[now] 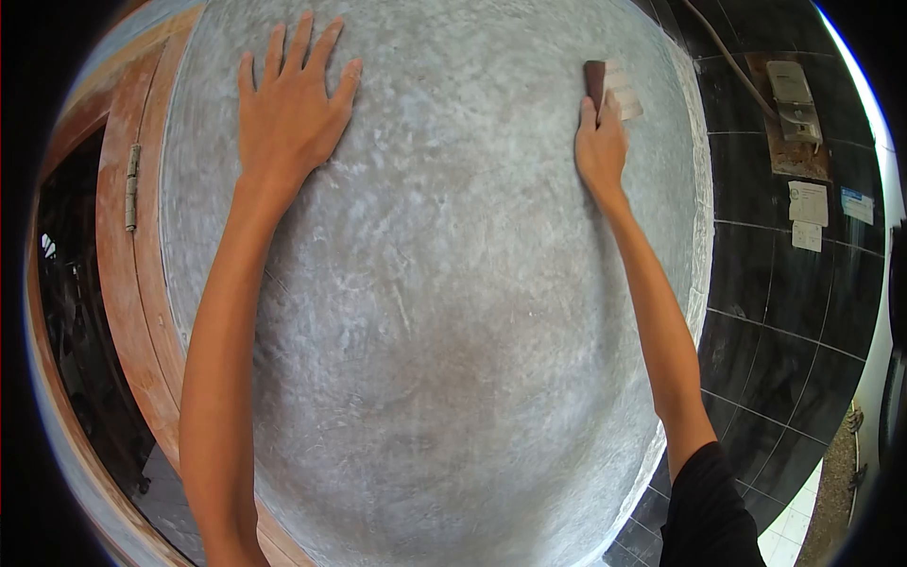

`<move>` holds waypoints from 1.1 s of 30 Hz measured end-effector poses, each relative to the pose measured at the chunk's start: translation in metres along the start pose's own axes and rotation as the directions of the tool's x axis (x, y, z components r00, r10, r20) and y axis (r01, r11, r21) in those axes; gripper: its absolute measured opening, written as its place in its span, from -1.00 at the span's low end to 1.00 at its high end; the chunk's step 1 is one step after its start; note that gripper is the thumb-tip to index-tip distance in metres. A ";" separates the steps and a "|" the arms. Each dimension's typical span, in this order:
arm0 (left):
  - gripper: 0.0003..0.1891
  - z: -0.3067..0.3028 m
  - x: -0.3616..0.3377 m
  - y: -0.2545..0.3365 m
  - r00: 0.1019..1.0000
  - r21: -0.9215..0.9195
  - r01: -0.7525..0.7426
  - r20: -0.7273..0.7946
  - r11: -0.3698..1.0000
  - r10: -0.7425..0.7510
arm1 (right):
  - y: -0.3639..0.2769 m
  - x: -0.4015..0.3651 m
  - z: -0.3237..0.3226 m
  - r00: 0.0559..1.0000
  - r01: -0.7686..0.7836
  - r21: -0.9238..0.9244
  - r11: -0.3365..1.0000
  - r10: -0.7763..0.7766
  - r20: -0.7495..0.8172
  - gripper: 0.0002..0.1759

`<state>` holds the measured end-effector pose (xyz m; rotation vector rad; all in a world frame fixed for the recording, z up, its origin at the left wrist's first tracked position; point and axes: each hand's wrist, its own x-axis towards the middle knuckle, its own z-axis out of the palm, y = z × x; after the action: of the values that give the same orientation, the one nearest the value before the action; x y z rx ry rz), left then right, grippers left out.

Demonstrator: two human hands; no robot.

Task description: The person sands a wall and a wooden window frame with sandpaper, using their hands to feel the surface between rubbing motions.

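Observation:
My left hand (288,109) lies flat and spread on a rough grey plastered wall (444,312), fingers apart, holding nothing. My right hand (601,142) is closed around the brown handle of a small scraper (609,85). Its pale blade rests against the wall near the wall's upper right edge. Both arms reach upward across the grey surface.
A wooden door frame (128,283) with a metal hinge (132,184) borders the wall on the left. Dark glossy tiles (784,312) lie to the right, with a wall-mounted switch box (792,104), a cable and a few paper stickers (808,203).

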<state>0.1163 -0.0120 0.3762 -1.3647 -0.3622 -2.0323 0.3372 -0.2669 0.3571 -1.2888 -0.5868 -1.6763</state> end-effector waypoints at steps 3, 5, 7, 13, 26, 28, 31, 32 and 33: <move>-0.46 -0.007 -0.007 0.004 1.000 -0.004 -0.005 0.008 1.000 0.005 | -0.033 -0.077 -0.029 0.989 0.094 0.048 0.994 -0.099 0.112 -0.45; -0.46 -0.012 -0.014 0.005 0.999 -0.011 -0.027 0.020 1.000 0.028 | -0.034 -0.107 -0.041 0.945 0.239 0.009 0.971 -0.235 0.226 -0.46; -0.47 -0.022 -0.020 0.007 0.998 -0.036 -0.058 0.011 0.998 0.059 | -0.019 -0.105 -0.044 0.954 0.201 0.040 0.979 -0.205 0.219 -0.45; -0.42 -0.085 -0.046 0.021 0.962 -0.235 0.085 0.271 0.968 -0.019 | 0.023 -0.123 -0.054 0.971 -0.241 0.005 0.971 0.241 0.000 -0.39; -0.46 -0.117 -0.164 0.023 0.957 -0.222 -0.024 0.278 0.975 0.087 | 0.007 -0.288 -0.114 0.902 -0.414 -0.009 0.910 0.412 0.126 -0.38; -0.45 -0.127 -0.175 0.028 0.932 -0.198 -0.007 0.355 0.980 0.078 | 0.010 -0.292 -0.117 0.794 -0.608 0.054 0.792 0.607 0.038 -0.39; -0.45 -0.136 -0.190 0.035 0.921 -0.238 0.006 0.379 0.971 0.087 | -0.024 -0.328 -0.116 0.870 -0.491 -0.026 0.871 0.492 0.045 -0.43; -0.45 -0.138 -0.193 0.037 0.919 -0.248 0.001 0.383 0.969 0.097 | -0.040 -0.345 -0.119 0.912 -0.390 -0.027 0.920 0.390 0.126 -0.43; -0.44 -0.141 -0.195 0.039 0.911 -0.244 -0.007 0.398 0.970 0.107 | -0.054 -0.364 -0.127 0.936 -0.286 -0.019 0.958 0.283 0.208 -0.42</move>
<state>0.0884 -0.0486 0.1369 -1.9356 -0.2581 -1.7730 0.2414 -0.2079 -0.0153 -1.4769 -0.5029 -1.3079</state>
